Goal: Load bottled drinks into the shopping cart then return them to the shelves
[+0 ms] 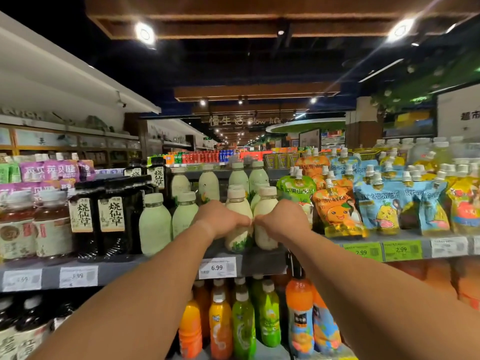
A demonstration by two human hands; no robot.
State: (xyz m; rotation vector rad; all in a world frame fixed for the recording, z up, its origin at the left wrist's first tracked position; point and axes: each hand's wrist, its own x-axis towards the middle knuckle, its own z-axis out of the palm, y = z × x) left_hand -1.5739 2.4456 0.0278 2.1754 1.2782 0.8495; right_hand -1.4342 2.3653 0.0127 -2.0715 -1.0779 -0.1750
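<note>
Reaching forward with both arms, the person has the left hand [220, 219] and right hand [281, 218] side by side at the shelf [259, 263], knuckles nearly touching between two cream bottles. Left hand is curled round the left cream bottle [237, 203], fingers wrapped over its front at mid-body; cap and shoulder show above the knuckles, base with green leaf print shows below the wrist. Right hand is curled round the right cream bottle [267, 201] the same way, cap above the fist, lower body visible under it. Both bottles stand upright, bases on or just at the grey shelf board, can't tell if lifted. Fingertips are hidden behind the bottles, so the exact grip is unclear, but fingers look closed tight, not spread.

More pale green bottles [155, 224] stand just left of the left hand and in rows behind. Dark bottles with paper labels [111, 214] sit further left, then brown tea bottles [52, 224]. Right of the hands: spouted pouches [337, 211] in orange, blue and yellow. White price tag 6.99 [217, 267] is on the shelf edge right under the hands; green tags [362, 252] further right. Lower shelf holds orange and green juice bottles [244, 326]. No cart in view.
</note>
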